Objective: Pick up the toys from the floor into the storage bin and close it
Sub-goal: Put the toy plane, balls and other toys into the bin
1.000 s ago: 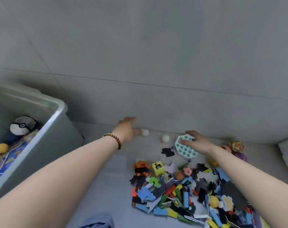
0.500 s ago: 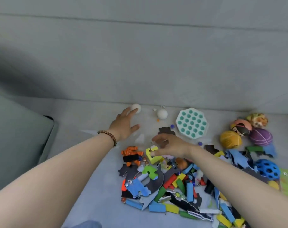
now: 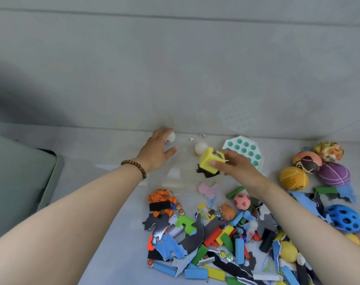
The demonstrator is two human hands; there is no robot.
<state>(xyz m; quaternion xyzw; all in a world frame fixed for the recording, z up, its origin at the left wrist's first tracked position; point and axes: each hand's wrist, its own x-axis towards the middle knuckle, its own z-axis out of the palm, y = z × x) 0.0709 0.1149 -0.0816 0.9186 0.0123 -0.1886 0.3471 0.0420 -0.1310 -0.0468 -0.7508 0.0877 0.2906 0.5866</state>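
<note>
A heap of toys covers the grey floor at the lower right: foam blocks and puzzle pieces (image 3: 222, 243), an orange figure (image 3: 160, 201), a small pink ball (image 3: 242, 201). My right hand (image 3: 234, 165) holds a yellow cube (image 3: 209, 161) lifted off the floor, with a dark puzzle piece (image 3: 206, 173) under it. My left hand (image 3: 156, 153), a bead bracelet on its wrist, reaches to the wall with fingers spread, its fingertips on a small white ball (image 3: 170, 137). A second white ball (image 3: 200, 147) lies between the hands. The grey storage bin (image 3: 21, 182) shows at the left edge.
A teal and white pop-it board (image 3: 246, 150) lies by the wall behind my right hand. Several soft balls sit at the right: a yellow one (image 3: 294, 178), a purple one (image 3: 334, 174), a face-printed one (image 3: 307, 162) and a blue holed one (image 3: 343, 219). The grey wall (image 3: 175, 68) closes the far side.
My right hand has lifted the yellow cube and a dark piece off the pile toward the wall. My left hand has reached further and now touches the white ball. The view has tilted down.
</note>
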